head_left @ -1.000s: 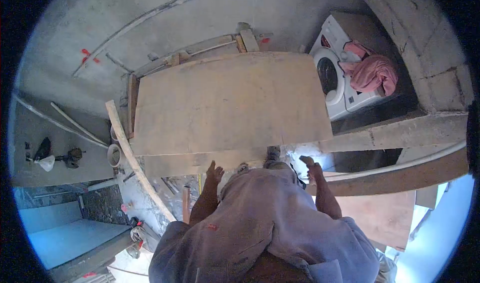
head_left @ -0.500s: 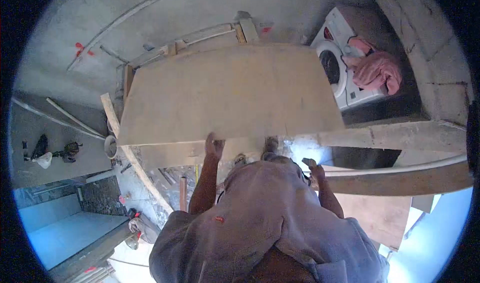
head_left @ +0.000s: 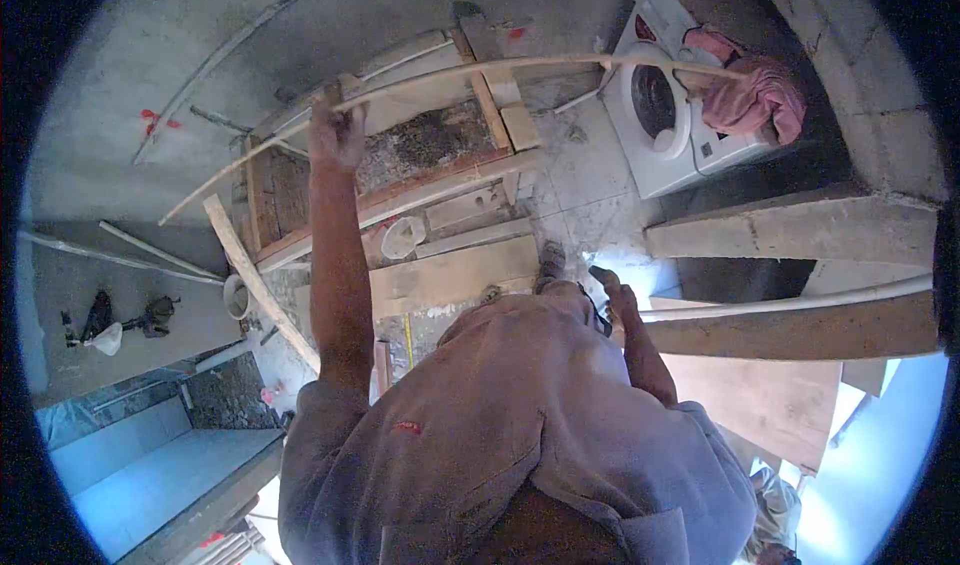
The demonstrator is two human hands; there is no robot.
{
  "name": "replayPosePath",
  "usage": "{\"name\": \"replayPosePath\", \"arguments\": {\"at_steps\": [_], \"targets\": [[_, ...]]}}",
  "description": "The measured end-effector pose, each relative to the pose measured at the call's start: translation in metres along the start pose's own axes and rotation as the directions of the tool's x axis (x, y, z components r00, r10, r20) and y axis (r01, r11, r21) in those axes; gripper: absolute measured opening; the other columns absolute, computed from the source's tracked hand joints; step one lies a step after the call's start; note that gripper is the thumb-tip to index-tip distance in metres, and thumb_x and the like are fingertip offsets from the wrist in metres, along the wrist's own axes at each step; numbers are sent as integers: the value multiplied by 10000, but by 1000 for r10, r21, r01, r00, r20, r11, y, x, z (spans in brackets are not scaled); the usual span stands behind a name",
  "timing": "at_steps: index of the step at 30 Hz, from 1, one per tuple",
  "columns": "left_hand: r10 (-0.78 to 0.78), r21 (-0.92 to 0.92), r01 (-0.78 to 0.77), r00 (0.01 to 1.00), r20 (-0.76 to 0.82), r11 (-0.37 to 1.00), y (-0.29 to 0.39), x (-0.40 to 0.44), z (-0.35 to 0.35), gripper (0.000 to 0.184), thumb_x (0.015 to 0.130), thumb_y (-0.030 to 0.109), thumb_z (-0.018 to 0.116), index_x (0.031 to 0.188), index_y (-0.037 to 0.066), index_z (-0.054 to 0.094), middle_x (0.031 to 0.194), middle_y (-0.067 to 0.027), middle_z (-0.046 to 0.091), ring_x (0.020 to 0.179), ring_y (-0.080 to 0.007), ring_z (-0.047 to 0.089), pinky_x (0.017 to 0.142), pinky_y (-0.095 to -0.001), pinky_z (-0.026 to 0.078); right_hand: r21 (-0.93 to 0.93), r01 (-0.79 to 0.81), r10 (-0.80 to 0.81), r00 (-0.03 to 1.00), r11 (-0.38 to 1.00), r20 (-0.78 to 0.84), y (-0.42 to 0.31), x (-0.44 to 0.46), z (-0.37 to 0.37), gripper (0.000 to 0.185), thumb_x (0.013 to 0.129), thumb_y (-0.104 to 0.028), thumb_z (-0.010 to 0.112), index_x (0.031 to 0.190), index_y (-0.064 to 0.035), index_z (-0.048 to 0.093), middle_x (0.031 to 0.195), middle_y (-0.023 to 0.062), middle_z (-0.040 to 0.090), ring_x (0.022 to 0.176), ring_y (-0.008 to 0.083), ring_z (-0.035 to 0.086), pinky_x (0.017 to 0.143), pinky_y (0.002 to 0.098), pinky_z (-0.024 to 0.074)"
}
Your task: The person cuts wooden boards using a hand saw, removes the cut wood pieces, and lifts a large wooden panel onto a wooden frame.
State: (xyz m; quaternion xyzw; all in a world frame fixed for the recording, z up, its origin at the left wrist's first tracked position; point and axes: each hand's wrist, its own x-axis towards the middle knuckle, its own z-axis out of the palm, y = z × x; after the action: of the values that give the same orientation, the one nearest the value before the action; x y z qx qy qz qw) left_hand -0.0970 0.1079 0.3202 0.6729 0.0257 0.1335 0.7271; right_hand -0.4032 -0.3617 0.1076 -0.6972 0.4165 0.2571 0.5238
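A large plywood board (head_left: 430, 77) stands on edge, so only its thin, curved-looking edge shows across the view. My left hand (head_left: 338, 137) reaches far forward and is closed on that edge, slightly blurred. Beneath it lies a wooden frame (head_left: 400, 205) with dark, rough material inside. My right hand (head_left: 620, 300), low beside my body, is wrapped round a small dark object (head_left: 600, 274) whose kind I cannot make out.
A white washing machine (head_left: 645, 115) with a pink cloth (head_left: 755, 100) on it stands at the far right. A loose wooden plank (head_left: 255, 275) leans at left near a bucket (head_left: 237, 295). A concrete ledge (head_left: 790, 227) runs along the right.
The board has swung from lying flat, broad face showing, to standing edge-on. My left hand moved forward and left with it, uncovering the wooden frame. My right hand stays near my side.
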Motion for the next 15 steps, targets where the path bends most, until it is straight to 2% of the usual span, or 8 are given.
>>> {"name": "replayPosePath", "arguments": {"at_steps": [1, 2, 4, 7, 8, 10, 13, 15], "targets": [[56, 86, -57, 998, 15, 995, 1, 16, 1, 251, 878, 211, 428, 985, -9, 487, 950, -119, 533, 887, -235, 522, 689, -324, 505, 2, 0, 0, 1000, 1000, -1, 4, 5, -1, 312, 808, -275, 554, 892, 19, 491, 617, 84, 507, 477, 168, 498, 399, 298, 417], [-106, -314, 100, 994, -3, 944, -1, 40, -4, 270, 882, 217, 419, 991, -23, 477, 953, -134, 526, 892, -252, 520, 711, -333, 506, 71, -3, 0, 999, 997, 40, 15, 16, -2, 314, 811, -279, 549, 895, 18, 489, 615, 85, 509, 476, 170, 502, 400, 298, 420], [-264, -660, 227, 964, 46, 716, 6, 52, 1, 290, 886, 224, 409, 998, -38, 466, 955, -150, 519, 897, -269, 518, 733, -343, 507, 205, -22, -4, 992, 978, 123, 54, 54, -5, 319, 816, -286, 540, 901, 16, 484, 611, 87, 513, 473, 175, 510, 401, 300, 425], [-195, -531, 155, 981, -20, 833, 33, 58, 20, 329, 888, 244, 408, 1001, -61, 455, 952, -172, 515, 896, -278, 516, 759, -343, 506, 337, -56, -16, 978, 940, 207, 96, 107, -6, 324, 821, -294, 531, 907, 14, 478, 607, 89, 518, 470, 180, 518, 402, 301, 431], [45, 13, -45, 999, 3, 999, 32, 64, 16, 328, 890, 244, 405, 985, -66, 458, 946, -177, 514, 893, -283, 515, 770, -350, 502, 322, 38, -120, 963, 946, 241, 107, 120, -5, 362, 802, -369, 479, 940, -35, 497, 596, 62, 526, 437, 178, 503, 400, 307, 438], [226, 533, -276, 961, 159, 800, 23, 82, 7, 328, 892, 243, 402, 969, -71, 460, 940, -183, 512, 890, -288, 514, 781, -357, 499, 161, 242, -243, 970, 957, -17, 66, 76, 5, 391, 808, -387, 461, 1020, -61, 499, 607, 72, 565, 448, 204, 531, 430, 337, 454], [424, 506, -549, 835, 350, 665, 13, 108, -3, 313, 901, 228, 390, 953, -73, 458, 935, -178, 513, 898, -293, 510, 802, -377, 487, -188, 273, -305, 938, 943, -166, -12, 26, 20, 334, 850, -288, 502, 1002, 8, 470, 587, 82, 546, 429, 189, 509, 400, 325, 431], [420, 476, -529, 848, 323, 703, 15, 118, -4, 315, 903, 231, 395, 960, -74, 451, 956, -181, 509, 907, -284, 505, 821, -384, 476, -330, 606, -682, 701, 723, -208, -59, -10, 26, 379, 838, -283, 515, 1093, -7, 464, 715, 149, 578, 602, 276, 570, 546, 374, 468]]}}
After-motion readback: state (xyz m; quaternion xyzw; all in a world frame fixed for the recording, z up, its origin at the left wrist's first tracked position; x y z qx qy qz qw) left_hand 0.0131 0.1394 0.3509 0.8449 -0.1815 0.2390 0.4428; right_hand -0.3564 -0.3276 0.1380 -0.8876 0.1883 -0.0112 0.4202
